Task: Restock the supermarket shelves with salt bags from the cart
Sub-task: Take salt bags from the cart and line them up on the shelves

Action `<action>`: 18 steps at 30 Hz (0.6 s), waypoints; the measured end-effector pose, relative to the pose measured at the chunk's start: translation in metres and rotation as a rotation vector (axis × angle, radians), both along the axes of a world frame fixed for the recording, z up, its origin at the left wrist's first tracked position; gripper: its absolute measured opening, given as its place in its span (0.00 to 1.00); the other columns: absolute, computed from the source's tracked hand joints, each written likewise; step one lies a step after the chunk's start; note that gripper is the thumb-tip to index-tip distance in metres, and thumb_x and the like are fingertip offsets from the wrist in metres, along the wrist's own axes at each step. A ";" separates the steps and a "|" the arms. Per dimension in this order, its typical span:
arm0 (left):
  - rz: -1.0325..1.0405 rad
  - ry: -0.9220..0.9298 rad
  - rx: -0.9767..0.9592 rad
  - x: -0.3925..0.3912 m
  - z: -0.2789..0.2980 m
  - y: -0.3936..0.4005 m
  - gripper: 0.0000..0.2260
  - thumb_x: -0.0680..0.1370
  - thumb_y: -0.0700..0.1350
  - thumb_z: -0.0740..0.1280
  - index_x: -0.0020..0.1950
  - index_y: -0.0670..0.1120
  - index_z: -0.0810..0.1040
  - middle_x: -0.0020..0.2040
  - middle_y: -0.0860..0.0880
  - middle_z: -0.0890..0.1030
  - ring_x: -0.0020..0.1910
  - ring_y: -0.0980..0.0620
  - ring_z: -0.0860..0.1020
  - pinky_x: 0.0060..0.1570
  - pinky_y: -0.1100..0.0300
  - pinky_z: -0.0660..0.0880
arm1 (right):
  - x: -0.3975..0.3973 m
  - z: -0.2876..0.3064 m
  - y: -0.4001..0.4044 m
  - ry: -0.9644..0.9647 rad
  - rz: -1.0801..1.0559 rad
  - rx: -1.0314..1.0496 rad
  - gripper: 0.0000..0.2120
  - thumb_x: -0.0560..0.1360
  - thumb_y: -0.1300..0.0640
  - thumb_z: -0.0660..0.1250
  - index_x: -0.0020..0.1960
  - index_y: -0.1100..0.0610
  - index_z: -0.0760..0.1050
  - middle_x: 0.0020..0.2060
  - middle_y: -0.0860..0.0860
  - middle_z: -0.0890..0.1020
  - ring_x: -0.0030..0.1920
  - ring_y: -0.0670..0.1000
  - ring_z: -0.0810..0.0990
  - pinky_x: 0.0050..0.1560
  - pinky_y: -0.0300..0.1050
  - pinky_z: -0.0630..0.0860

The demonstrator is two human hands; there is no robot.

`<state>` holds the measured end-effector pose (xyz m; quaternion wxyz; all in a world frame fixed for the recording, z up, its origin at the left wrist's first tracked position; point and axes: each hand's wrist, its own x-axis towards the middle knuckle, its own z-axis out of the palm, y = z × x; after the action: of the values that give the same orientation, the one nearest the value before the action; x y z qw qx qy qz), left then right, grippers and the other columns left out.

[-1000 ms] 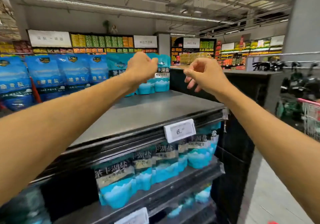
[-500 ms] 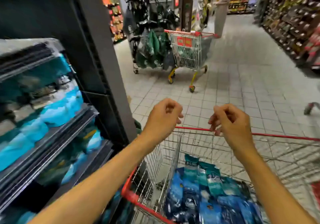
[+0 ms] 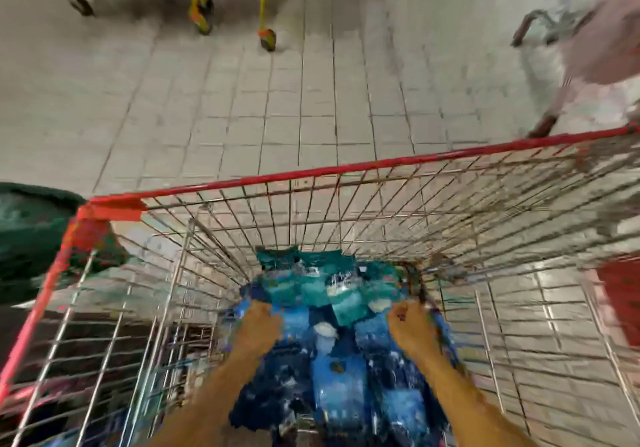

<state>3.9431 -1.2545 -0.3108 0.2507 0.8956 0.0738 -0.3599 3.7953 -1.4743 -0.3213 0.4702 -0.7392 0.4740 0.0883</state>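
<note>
Glossy blue and teal salt bags fill the red-rimmed wire-mesh cart. The left hand at 7 o'clock and the right hand at 5 o'clock rest on them. Motion blur hides their grip.

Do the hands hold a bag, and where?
It cannot be told: both the left hand and right hand reach onto the salt bags, but blur hides any hold.

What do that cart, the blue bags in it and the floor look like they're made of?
Cart: bare silvery metal wire, going by its thin shiny grid, with a red rim that looks like plastic or paint.
Salt bags: probably glossy plastic film; white glints show on the blue, though the picture is blurred.
Floor: pale square tiles with grout lines, likely ceramic.
</note>
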 end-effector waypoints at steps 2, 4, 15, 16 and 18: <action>0.044 0.006 -0.006 0.017 -0.053 0.001 0.13 0.79 0.44 0.67 0.55 0.33 0.78 0.42 0.41 0.80 0.40 0.45 0.79 0.48 0.48 0.75 | 0.011 -0.044 -0.015 0.054 -0.020 -0.089 0.23 0.79 0.59 0.64 0.27 0.50 0.61 0.17 0.47 0.65 0.19 0.45 0.63 0.22 0.35 0.57; 0.068 0.012 -0.038 0.035 -0.091 -0.005 0.25 0.79 0.48 0.69 0.65 0.29 0.71 0.60 0.30 0.77 0.59 0.32 0.77 0.59 0.43 0.74 | 0.024 -0.076 -0.034 0.167 0.034 -0.169 0.20 0.78 0.55 0.66 0.28 0.55 0.68 0.22 0.50 0.70 0.23 0.48 0.69 0.23 0.41 0.60; 0.330 -0.153 -0.143 0.086 -0.174 -0.019 0.21 0.67 0.46 0.81 0.47 0.45 0.70 0.38 0.51 0.75 0.38 0.52 0.75 0.39 0.66 0.72 | 0.067 -0.184 -0.095 0.340 -0.122 0.094 0.29 0.71 0.47 0.76 0.61 0.68 0.75 0.55 0.61 0.80 0.53 0.59 0.80 0.50 0.48 0.75; 0.327 -0.141 -0.150 0.086 -0.176 -0.020 0.24 0.65 0.49 0.82 0.51 0.45 0.71 0.40 0.51 0.77 0.39 0.52 0.77 0.37 0.63 0.72 | 0.068 -0.184 -0.094 0.317 -0.222 0.142 0.32 0.68 0.50 0.79 0.63 0.68 0.74 0.55 0.60 0.79 0.51 0.58 0.79 0.48 0.47 0.75; 0.314 -0.143 -0.177 0.089 -0.181 -0.026 0.23 0.63 0.51 0.82 0.51 0.48 0.76 0.40 0.54 0.80 0.41 0.51 0.80 0.35 0.62 0.73 | 0.070 -0.184 -0.094 0.295 -0.363 0.259 0.32 0.66 0.56 0.81 0.62 0.69 0.72 0.52 0.59 0.76 0.43 0.55 0.77 0.39 0.45 0.76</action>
<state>4.0320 -1.2807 -0.4922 0.3860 0.8710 0.1627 -0.2567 3.8648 -1.5681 -0.5052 0.4948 -0.5551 0.6468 0.1691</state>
